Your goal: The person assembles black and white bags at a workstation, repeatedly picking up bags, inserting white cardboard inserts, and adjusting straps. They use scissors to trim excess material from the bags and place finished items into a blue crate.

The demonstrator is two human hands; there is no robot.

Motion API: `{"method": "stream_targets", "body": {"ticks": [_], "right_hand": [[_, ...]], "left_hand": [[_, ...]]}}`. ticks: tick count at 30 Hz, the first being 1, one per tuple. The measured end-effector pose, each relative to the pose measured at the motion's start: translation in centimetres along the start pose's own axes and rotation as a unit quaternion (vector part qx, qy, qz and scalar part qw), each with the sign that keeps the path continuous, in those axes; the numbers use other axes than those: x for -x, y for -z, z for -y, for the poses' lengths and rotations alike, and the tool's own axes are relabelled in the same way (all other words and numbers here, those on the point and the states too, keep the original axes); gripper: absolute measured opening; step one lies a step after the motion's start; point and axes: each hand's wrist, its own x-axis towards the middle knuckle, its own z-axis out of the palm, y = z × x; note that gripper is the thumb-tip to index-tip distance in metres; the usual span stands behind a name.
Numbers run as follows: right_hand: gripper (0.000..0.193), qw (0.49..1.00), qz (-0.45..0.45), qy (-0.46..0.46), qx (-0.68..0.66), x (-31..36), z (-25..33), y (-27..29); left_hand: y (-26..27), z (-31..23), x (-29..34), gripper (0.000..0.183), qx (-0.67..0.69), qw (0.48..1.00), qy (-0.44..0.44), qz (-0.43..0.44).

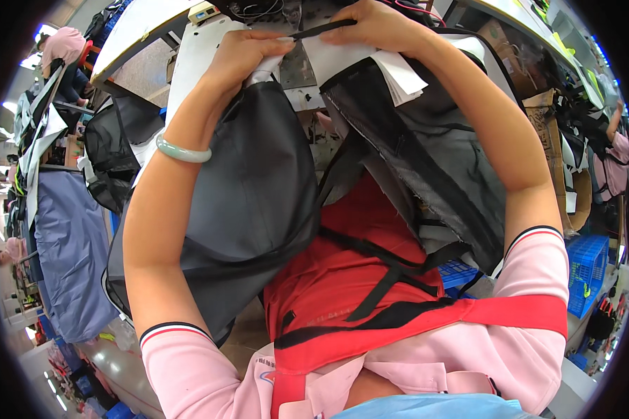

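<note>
Between my two hands a short black strap [323, 29] is stretched at the far edge of the work surface. My left hand [246, 52] is closed, pinching the strap's left end between thumb and fingers. At the other end, my right hand [379, 26] grips it with bent fingers. A large dark grey and black fabric piece [258, 167] hangs below my left hand and spreads under my left forearm. Below my right arm drapes a black mesh-like fabric piece [433, 160] with frayed edges. White sheets [400, 78] lie on its upper part.
A white worktable [194, 66] with a dark machine part [258, 8] is ahead. Cardboard [553, 160] and a blue basket [587, 269] stand at right. Blue-grey cloth [70, 244] hangs at left. Other people [64, 45] sit farther off. A red apron [349, 272] covers my lap.
</note>
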Motion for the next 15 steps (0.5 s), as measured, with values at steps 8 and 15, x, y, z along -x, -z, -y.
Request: {"method": "stream_targets", "body": {"ticks": [8, 15], "right_hand": [[0.033, 0.996, -0.004, -0.062, -0.071, -0.7, -0.6, 1.3], [0.082, 0.975, 0.094, 0.163, 0.115, 10.1, 1.3, 1.3]], "left_hand": [[3.6, 0.8, -2.7, 0.043, 0.070, 0.997, 0.018, 0.040], [-2.9, 4.8, 4.3, 0.043, -0.073, 0.996, -0.035, -0.038]]}}
